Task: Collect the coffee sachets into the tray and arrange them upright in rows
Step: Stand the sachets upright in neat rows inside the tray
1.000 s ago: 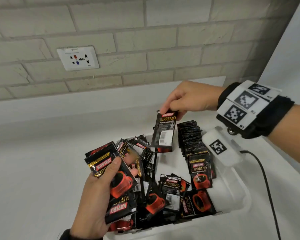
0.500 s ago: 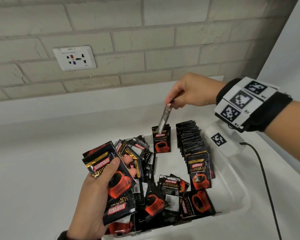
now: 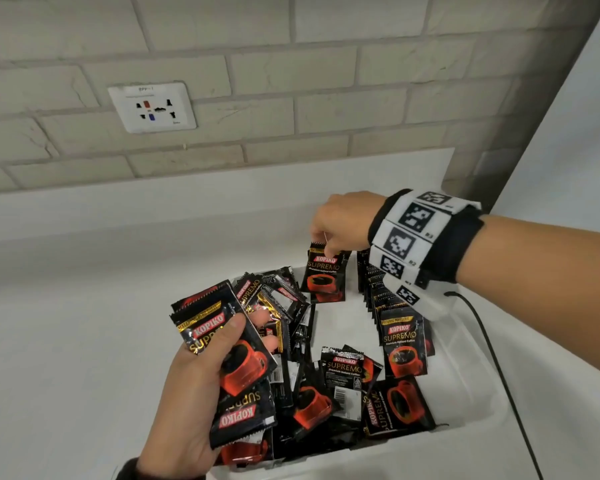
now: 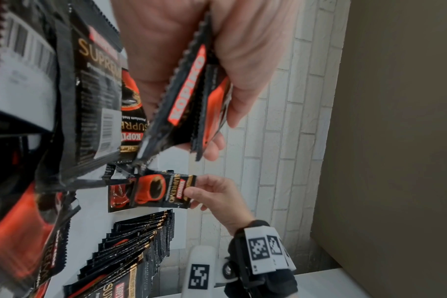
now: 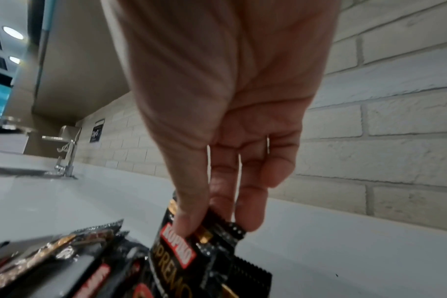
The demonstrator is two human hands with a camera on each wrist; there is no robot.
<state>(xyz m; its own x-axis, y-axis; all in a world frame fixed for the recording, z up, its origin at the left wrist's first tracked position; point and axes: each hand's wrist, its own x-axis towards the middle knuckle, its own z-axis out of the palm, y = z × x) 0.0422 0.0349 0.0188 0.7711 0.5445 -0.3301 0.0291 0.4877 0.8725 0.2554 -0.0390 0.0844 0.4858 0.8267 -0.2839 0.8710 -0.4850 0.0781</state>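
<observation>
A white tray (image 3: 471, 372) holds many black and red Kopiko coffee sachets. A neat upright row of sachets (image 3: 385, 299) runs along its right side; a loose pile (image 3: 312, 393) fills the left and front. My left hand (image 3: 201, 386) grips a bunch of sachets (image 3: 236, 362) over the tray's left edge, thumb across the front one. My right hand (image 3: 329, 244) pinches the top edge of an upright sachet (image 3: 324, 277) at the tray's far end, left of the row. The same sachet (image 5: 189, 260) shows in the right wrist view under thumb and fingers.
The tray sits on a white counter (image 3: 66, 341) against a brick wall with a socket plate (image 3: 152, 107). A black cable (image 3: 492, 358) trails from the wrist device past the tray's right side. A tap (image 5: 66, 159) and sink stand farther along the counter.
My right hand has come down with its sachet, turned it face-forward, and now holds it upright at the tray's far end in front of another one. The left hand stays put.
</observation>
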